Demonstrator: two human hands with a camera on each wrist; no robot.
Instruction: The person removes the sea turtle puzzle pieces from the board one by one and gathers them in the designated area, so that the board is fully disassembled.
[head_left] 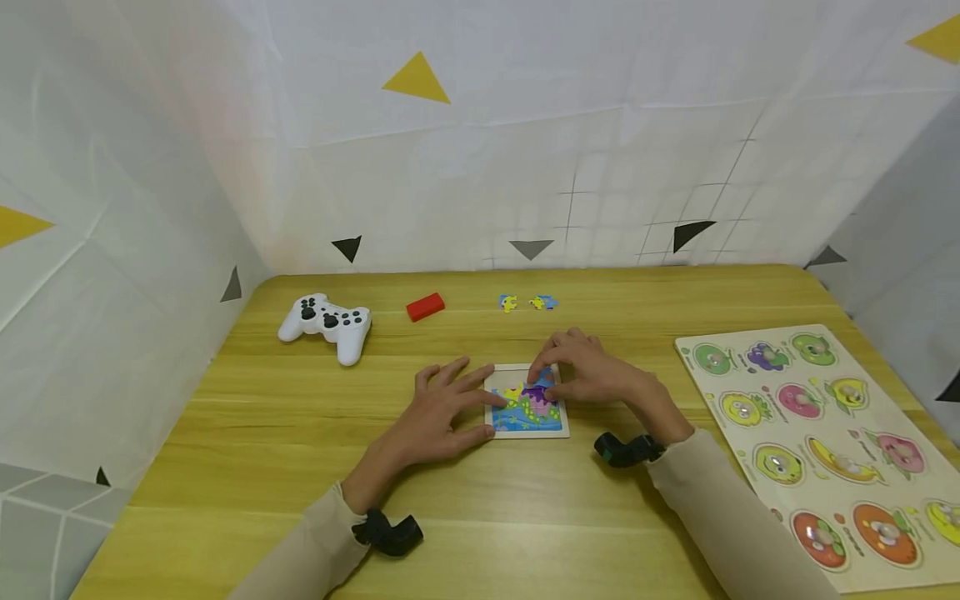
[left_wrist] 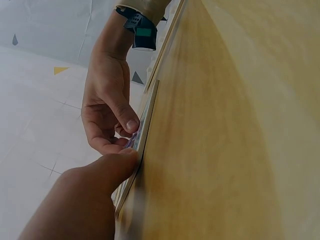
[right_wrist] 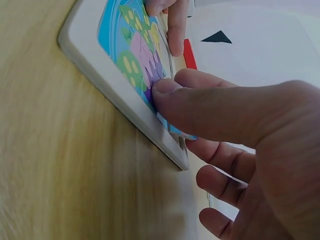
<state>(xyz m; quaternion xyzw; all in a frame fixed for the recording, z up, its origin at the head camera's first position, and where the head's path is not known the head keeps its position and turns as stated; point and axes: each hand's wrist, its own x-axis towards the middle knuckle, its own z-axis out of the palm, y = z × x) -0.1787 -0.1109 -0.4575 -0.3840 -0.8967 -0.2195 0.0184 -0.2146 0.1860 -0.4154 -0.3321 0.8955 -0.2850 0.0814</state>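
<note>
A small jigsaw puzzle in a white-framed tray (head_left: 528,434) lies on the table, showing blue, green, yellow and purple parts. My left hand (head_left: 442,410) rests at its left side with fingers spread, thumb by the frame's lower left edge and one fingertip on the picture. At the upper right of the tray, my right hand (head_left: 588,371) pinches a puzzle piece (right_wrist: 183,134) between thumb and fingers; the piece tilts above the frame, partly hidden by the thumb. In the left wrist view the right hand (left_wrist: 107,105) faces the left thumb (left_wrist: 117,165) across the tray.
Two loose puzzle pieces, one yellow and blue (head_left: 508,303) and another (head_left: 543,302), lie beyond the tray. A red block (head_left: 425,307) and a white game controller (head_left: 327,325) are at the back left. A wooden fruit peg board (head_left: 757,454) covers the right side.
</note>
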